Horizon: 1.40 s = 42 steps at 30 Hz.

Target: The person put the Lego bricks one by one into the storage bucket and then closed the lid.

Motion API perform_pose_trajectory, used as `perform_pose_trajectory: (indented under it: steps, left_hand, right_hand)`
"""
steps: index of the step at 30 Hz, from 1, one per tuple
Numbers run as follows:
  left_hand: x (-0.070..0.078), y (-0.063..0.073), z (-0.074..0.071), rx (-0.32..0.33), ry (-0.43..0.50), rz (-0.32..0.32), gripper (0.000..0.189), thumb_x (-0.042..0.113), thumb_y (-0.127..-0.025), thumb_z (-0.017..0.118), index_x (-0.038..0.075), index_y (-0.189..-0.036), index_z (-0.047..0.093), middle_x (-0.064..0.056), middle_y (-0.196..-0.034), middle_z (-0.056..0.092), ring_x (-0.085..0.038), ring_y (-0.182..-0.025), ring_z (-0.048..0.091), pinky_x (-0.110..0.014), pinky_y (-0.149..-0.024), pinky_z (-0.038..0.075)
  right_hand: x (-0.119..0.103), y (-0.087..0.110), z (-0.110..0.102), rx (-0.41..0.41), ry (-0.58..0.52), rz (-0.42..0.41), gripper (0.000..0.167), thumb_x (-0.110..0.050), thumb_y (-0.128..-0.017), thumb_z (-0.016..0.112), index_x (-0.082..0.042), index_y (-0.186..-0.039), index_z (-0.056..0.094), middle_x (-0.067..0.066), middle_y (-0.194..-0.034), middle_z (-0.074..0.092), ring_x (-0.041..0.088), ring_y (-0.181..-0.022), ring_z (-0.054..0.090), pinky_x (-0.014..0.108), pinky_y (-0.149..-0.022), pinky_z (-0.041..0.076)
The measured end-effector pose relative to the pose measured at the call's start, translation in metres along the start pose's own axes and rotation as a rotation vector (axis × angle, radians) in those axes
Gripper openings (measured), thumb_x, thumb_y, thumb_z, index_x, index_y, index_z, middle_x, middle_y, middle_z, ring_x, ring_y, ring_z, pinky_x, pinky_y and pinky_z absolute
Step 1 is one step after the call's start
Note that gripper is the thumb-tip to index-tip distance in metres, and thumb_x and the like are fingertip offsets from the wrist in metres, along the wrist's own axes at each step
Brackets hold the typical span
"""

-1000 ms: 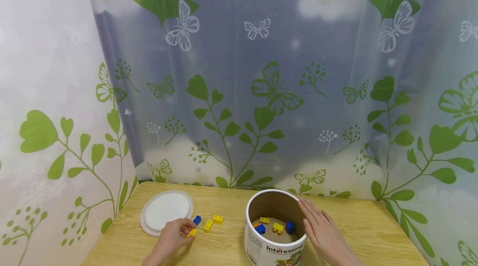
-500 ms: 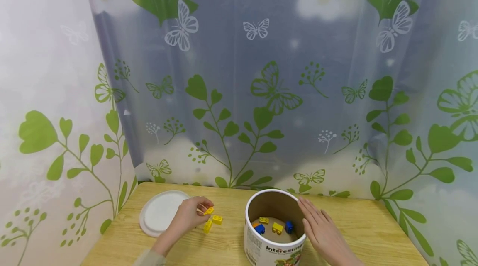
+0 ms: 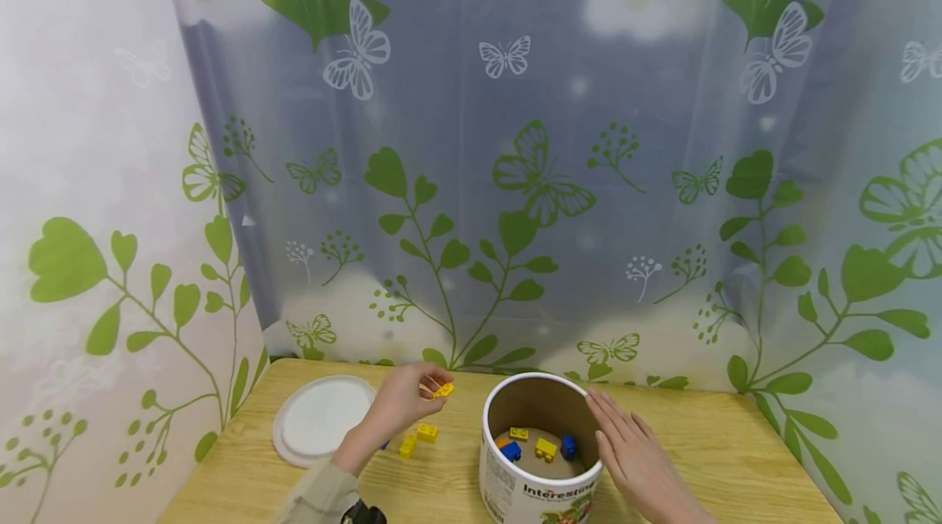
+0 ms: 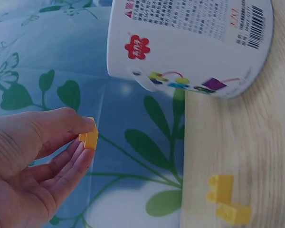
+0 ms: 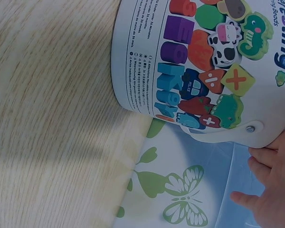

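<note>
My left hand point(image 3: 405, 401) pinches a yellow building brick point(image 3: 444, 390) between thumb and fingers, raised above the table to the left of a white bucket point(image 3: 540, 491). The same brick point(image 4: 90, 133) shows at the fingertips in the left wrist view. My right hand point(image 3: 640, 454) rests with straight fingers against the bucket's right rim. Inside the bucket lie several bricks: a yellow brick point(image 3: 545, 449), a blue brick point(image 3: 568, 448) and others, one orange piece partly hidden. Below my left hand, two yellow bricks point(image 3: 428, 432) and a mostly hidden blue brick point(image 3: 384, 444) lie on the table.
A round white lid point(image 3: 324, 418) lies at the table's left. The wooden table point(image 3: 456, 475) ends at a patterned curtain point(image 3: 471, 181) behind. On the bucket's side a white handle point(image 5: 223, 135) hangs by a rivet.
My left hand has picked up the yellow brick from beside the blue one and carried it up and right toward the bucket. The right hand stays at the rim.
</note>
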<state>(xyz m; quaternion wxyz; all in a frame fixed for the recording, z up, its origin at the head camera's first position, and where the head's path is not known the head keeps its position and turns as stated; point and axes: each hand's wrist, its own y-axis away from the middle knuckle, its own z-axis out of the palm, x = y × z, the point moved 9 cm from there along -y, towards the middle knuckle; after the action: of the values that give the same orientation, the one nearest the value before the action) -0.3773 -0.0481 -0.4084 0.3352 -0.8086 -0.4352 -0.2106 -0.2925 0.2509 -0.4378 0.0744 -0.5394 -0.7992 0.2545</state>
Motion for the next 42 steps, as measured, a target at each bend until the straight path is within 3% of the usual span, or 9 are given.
perform_pose_trajectory:
  steps: [8,16,25,32,37,42]
  left_hand:
    - [0.024,-0.015,0.012,-0.030,0.030,0.053,0.022,0.001,-0.085,0.078,0.004,-0.106,0.073,-0.006,-0.100,0.071,-0.022,-0.088,0.067,-0.025,-0.074,0.059]
    - [0.053,-0.030,0.037,-0.098,0.052,0.132,0.021,0.002,-0.086,0.078,0.003,-0.106,0.073,-0.007,-0.101,0.070,-0.023,-0.089,0.067,-0.025,-0.075,0.058]
    - [0.075,-0.040,0.070,-0.184,0.061,0.148,0.020,0.000,-0.086,0.077,0.005,-0.105,0.073,-0.005,-0.099,0.069,-0.014,-0.086,0.066,-0.014,-0.071,0.055]
    - [0.086,-0.043,0.090,-0.231,0.062,0.149,0.020,0.001,-0.088,0.077,0.003,-0.107,0.074,-0.003,-0.096,0.068,-0.013,-0.086,0.067,-0.012,-0.070,0.054]
    - [0.084,-0.043,0.103,-0.248,0.028,0.131,0.019,0.003,-0.086,0.079,0.007,-0.104,0.074,0.000,-0.093,0.070,-0.004,-0.081,0.065,-0.010,-0.068,0.053]
    - [0.086,-0.040,0.110,-0.243,-0.020,0.158,0.018,0.003,-0.085,0.081,0.008,-0.101,0.074,0.000,-0.090,0.071,-0.004,-0.079,0.066,-0.010,-0.067,0.052]
  right_hand:
    - [0.001,0.000,0.000,-0.002,-0.002,0.001,0.049,-0.016,-0.104,0.054,-0.006,-0.151,0.048,0.011,-0.154,0.048,0.032,-0.141,0.045,0.063,-0.108,0.040]
    - [0.000,-0.001,0.002,-0.018,0.001,0.003,0.049,-0.017,-0.104,0.053,-0.008,-0.152,0.047,0.010,-0.156,0.046,0.031,-0.142,0.044,0.062,-0.109,0.040]
    - [0.003,-0.001,0.003,-0.020,-0.004,0.016,0.049,-0.018,-0.104,0.053,-0.008,-0.152,0.047,0.008,-0.156,0.046,0.031,-0.142,0.044,0.063,-0.109,0.039]
    - [0.004,-0.001,0.004,-0.015,0.007,0.012,0.049,-0.018,-0.105,0.052,-0.009,-0.152,0.047,0.008,-0.155,0.047,0.031,-0.142,0.045,0.063,-0.109,0.040]
    - [0.003,0.000,0.003,-0.006,0.011,0.008,0.048,-0.017,-0.104,0.054,-0.008,-0.151,0.048,0.009,-0.154,0.048,0.031,-0.141,0.046,0.063,-0.108,0.041]
    - [0.002,0.000,0.002,0.005,0.017,0.006,0.049,-0.016,-0.103,0.055,-0.007,-0.150,0.049,0.009,-0.154,0.049,0.031,-0.140,0.046,0.063,-0.107,0.041]
